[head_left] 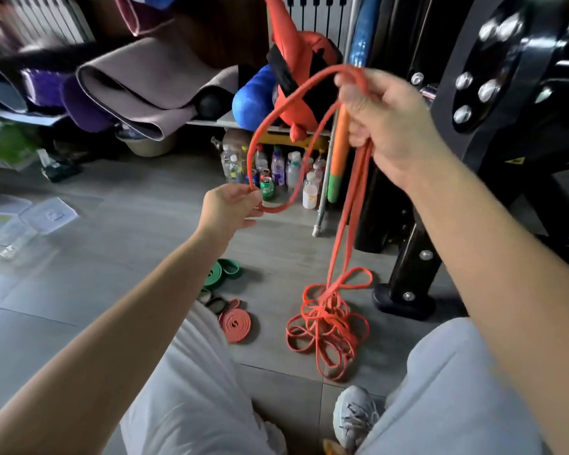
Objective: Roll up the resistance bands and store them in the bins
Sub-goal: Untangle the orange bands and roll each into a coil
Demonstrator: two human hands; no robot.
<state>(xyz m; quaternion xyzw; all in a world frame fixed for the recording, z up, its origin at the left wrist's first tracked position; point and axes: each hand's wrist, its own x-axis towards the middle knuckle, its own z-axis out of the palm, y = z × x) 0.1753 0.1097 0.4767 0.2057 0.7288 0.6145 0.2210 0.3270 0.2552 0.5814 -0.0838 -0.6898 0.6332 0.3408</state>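
Observation:
A thin orange resistance band (pixel 266 126) forms a loop in the air between my two hands. My right hand (pixel 386 123) grips its upper part, raised at the right. My left hand (pixel 232 205) pinches the bottom of the loop, lower and to the left. From my right hand the band's strands hang down to a tangled orange pile (pixel 329 326) on the floor. A rolled orange band (pixel 234 325) and a rolled green band (pixel 222 274) lie on the floor near my left knee. I cannot make out the bins.
A black weight machine (pixel 506 93) stands at the right, its foot next to the pile. Several bottles (pixel 276 169) stand under a shelf with rolled mats (pixel 138 90) and red boxing gear (pixel 299 77). Clear plastic packaging (pixel 30 218) lies at the left on the grey tiled floor.

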